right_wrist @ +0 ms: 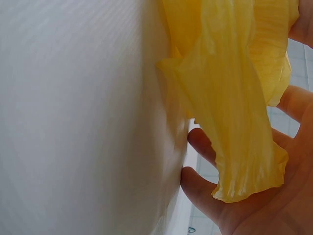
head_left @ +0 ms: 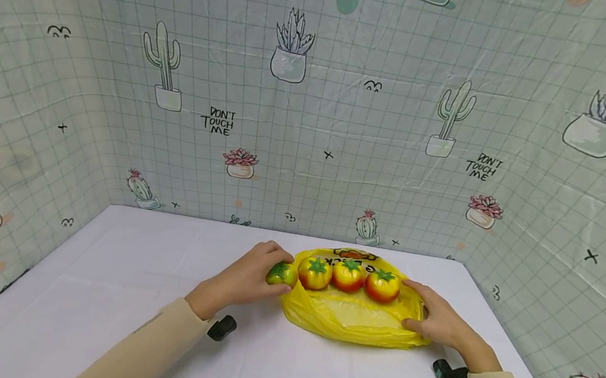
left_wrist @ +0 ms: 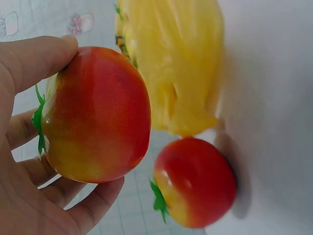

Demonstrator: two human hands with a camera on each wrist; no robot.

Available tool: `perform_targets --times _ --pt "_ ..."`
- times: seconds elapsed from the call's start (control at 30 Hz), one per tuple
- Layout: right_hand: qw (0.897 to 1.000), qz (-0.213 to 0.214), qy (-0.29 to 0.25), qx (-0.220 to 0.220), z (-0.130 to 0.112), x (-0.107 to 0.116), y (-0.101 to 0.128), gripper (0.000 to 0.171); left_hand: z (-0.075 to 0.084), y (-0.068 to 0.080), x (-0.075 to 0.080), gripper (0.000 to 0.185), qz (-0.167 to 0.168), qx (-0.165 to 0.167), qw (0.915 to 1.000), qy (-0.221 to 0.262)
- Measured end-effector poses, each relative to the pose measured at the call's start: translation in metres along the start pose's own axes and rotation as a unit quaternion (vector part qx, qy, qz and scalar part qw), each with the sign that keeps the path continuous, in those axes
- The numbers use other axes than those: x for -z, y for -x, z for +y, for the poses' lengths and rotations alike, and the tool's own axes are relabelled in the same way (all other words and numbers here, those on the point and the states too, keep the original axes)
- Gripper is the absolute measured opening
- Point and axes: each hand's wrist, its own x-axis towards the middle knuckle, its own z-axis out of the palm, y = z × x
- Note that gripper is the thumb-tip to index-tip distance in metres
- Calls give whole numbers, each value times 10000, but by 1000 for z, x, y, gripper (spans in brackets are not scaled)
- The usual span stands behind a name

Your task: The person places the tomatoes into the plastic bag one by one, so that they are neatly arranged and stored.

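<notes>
Yellow plastic bag (head_left: 355, 331) holds three shiny red-and-yellow fruits (head_left: 348, 280).

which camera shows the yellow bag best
The head view: nearly the whole yellow bag is in frame, with its wide opening and three fruits in it. The left wrist view shows only one side, cut off at the top; the right wrist view shows just a crumpled end by the right hand.

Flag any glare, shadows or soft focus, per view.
Head: bright highlights on the three tomato-like fruits in the yellow plastic bag; left wrist: sheen on the held fruit, shadow beside the lower fruit on the white tabletop, printed backdrop blurred; right wrist: grey shadow on the tabletop alongside the bag.
</notes>
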Motion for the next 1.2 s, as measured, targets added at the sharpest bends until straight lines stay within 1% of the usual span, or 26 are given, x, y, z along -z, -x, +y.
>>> perform_targets --times 0.23,0.57,0.73,0.9,1.07,1.2 --pt "10000 24 -22 13 1 0 0 80 12 -16 -8 45 -150 -223 9996 -9" --pt "10000 16 -1 -4 -1 0 0 79 29 -35 -20 48 -483 -243 9985 -52" --pt "10000 39 -4 35 -1 0 1 79 38 -44 -28 48 -629 -178 9978 -80" --pt "10000 41 3 52 -2 1 1 79 45 -51 -37 49 -749 -228 9969 -107" --pt "10000 37 38 64 -3 1 1 79 49 -55 -43 49 -820 -229 9961 -211" --pt "9999 48 63 69 -2 1 2 78 52 -59 -49 49 -841 -310 9956 -275"
